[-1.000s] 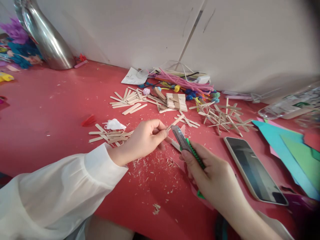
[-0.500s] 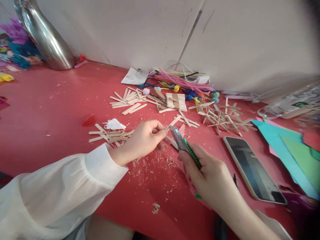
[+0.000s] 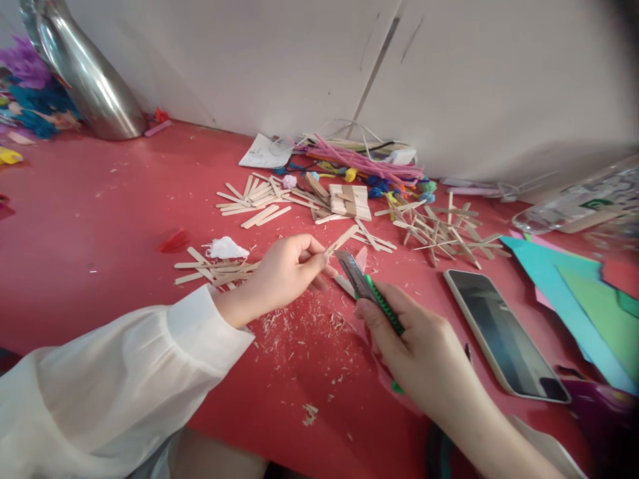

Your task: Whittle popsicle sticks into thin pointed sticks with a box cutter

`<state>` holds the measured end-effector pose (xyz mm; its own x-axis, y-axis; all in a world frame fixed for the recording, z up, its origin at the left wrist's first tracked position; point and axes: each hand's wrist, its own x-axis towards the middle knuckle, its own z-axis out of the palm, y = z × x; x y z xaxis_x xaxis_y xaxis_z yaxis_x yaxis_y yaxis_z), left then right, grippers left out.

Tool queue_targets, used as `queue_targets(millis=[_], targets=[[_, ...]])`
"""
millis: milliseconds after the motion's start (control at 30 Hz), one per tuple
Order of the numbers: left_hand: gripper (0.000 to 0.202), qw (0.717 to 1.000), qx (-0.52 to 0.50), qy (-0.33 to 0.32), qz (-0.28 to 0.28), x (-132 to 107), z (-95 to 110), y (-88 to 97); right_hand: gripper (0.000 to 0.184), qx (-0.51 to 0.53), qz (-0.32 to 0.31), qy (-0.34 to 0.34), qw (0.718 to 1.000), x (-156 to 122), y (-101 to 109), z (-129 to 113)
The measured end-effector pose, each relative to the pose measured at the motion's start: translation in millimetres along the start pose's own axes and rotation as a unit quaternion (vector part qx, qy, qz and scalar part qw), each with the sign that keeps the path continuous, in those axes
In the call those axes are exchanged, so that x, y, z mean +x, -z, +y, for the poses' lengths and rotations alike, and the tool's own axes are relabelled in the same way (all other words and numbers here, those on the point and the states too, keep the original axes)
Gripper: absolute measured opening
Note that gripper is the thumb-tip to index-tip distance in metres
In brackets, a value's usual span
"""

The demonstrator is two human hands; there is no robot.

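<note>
Between the thumb and fingers of my left hand (image 3: 299,266) is a wooden craft stick (image 3: 344,238), its free end pointing up and to the right. My right hand (image 3: 407,339) is wrapped round a green and black utility knife (image 3: 372,289). The knife's tip lies close to the stick, just right of my left fingers; whether they touch I cannot tell. Wood shavings (image 3: 319,332) are scattered on the red table (image 3: 120,199) beneath both hands. Just left of my left hand lies a pile of craft sticks (image 3: 214,269), with a crumpled white piece (image 3: 225,248) behind it.
Behind the hands are more craft sticks (image 3: 259,196), a stack of sticks (image 3: 349,201), pink pipe cleaners (image 3: 359,159) and a jumble of sticks (image 3: 439,229). A phone (image 3: 504,332) and coloured paper (image 3: 564,286) lie to the right. A metal jug (image 3: 94,80) stands back left.
The stick in my left hand has tilted slightly, and its broad face shows more. The knife stays near it in my right hand. The whole view has shifted a little.
</note>
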<state>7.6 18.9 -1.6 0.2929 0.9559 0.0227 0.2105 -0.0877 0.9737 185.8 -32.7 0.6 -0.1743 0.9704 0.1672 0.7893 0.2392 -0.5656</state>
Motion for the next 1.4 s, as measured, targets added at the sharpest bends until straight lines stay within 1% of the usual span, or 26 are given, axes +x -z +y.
queue_targets(millis=[67,167,300,367,433,567,633,667,700,733,767,833,900,933,967,1033,1133,1200,1267,1333,1400], targets=[[0.019,1.000,-0.002,-0.004,-0.002,-1.0,-0.6,-0.4,0.026,0.023,-0.011,-0.024,0.999,0.7,0.0,0.4],[0.019,0.999,0.026,-0.017,0.010,-2.6,-2.5,-1.2,0.028,0.046,-0.028,-0.051,0.997,1.1,-0.2,-0.4],[0.016,0.998,0.041,-0.038,0.020,-3.7,-3.1,-1.7,0.029,0.049,-0.036,-0.044,0.997,2.0,-0.5,-1.2],[0.016,0.999,0.025,-0.031,0.016,-3.6,-1.6,-1.7,0.029,0.023,-0.018,-0.019,0.999,2.5,-0.5,-0.8],[0.016,1.000,-0.011,-0.004,0.003,-2.9,0.5,-1.5,0.029,-0.026,0.013,0.022,0.999,2.2,-0.5,0.0],[0.015,0.992,-0.110,0.059,-0.032,-0.3,2.1,0.2,0.032,-0.141,0.073,0.109,0.981,-3.1,-1.5,1.5],[0.015,0.988,-0.131,0.081,-0.020,1.5,0.9,1.4,0.032,-0.172,0.085,0.141,0.971,-6.4,-1.9,1.3],[0.016,0.987,-0.138,0.086,-0.014,2.2,0.2,1.7,0.031,-0.171,0.083,0.146,0.971,-7.2,-1.7,1.0],[0.015,0.986,-0.145,0.087,-0.008,2.7,-0.3,1.7,0.031,-0.151,0.077,0.141,0.975,-7.0,-1.2,0.6],[0.014,0.984,-0.154,0.085,-0.005,2.9,-0.6,1.1,0.029,-0.118,0.068,0.122,0.983,-5.7,-0.4,0.2],[0.012,0.983,-0.166,0.081,-0.012,2.7,-0.6,0.0,0.027,-0.080,0.056,0.086,0.991,-3.3,0.7,-0.2],[0.009,0.980,-0.182,0.080,-0.020,1.0,-0.1,-3.6,0.025,0.012,0.038,-0.010,0.999,3.4,3.2,-0.9],[0.009,0.983,-0.163,0.070,-0.049,-2.3,0.2,-8.2,0.025,0.122,0.020,-0.107,0.987,9.9,5.2,-1.7],[0.009,0.986,-0.137,0.061,-0.074,-4.2,0.0,-10.4,0.027,0.170,0.013,-0.142,0.975,12.2,5.9,-2.1],[0.011,0.988,-0.108,0.054,-0.095,-6.1,-0.3,-12.2,0.028,0.207,0.012,-0.163,0.965,13.6,6.2,-2.6],[0.012,0.991,-0.043,0.032,-0.125,-9.4,-1.4,-14.8,0.027,0.245,0.012,-0.169,0.955,14.4,6.4,-3.6],[0.011,0.988,0.049,-0.017,-0.145,-12.4,-1.8,-15.6,0.024,0.253,0.001,-0.151,0.955,13.3,6.0,-4.6],[0.011,0.985,0.082,-0.039,-0.147,-13.5,-0.1,-14.5,0.022,0.248,-0.010,-0.143,0.958,12.9,5.5,-4.9],[0.014,0.988,0.078,-0.055,-0.125,-14.4,3.0,-12.7,0.020,0.220,-0.009,-0.125,0.967,12.5,4.7,-4.6],[0.022,0.991,0.061,-0.077,-0.089,-15.2,6.3,-10.9,0.018,0.184,-0.007,-0.099,0.978,11.6,3.4,-4.2],[0.022,0.991,0.061,-0.100,-0.069,-15.5,8.4,-9.6,0.020,0.159,-0.010,-0.079,0.984,9.9,2.0,-3.9]])
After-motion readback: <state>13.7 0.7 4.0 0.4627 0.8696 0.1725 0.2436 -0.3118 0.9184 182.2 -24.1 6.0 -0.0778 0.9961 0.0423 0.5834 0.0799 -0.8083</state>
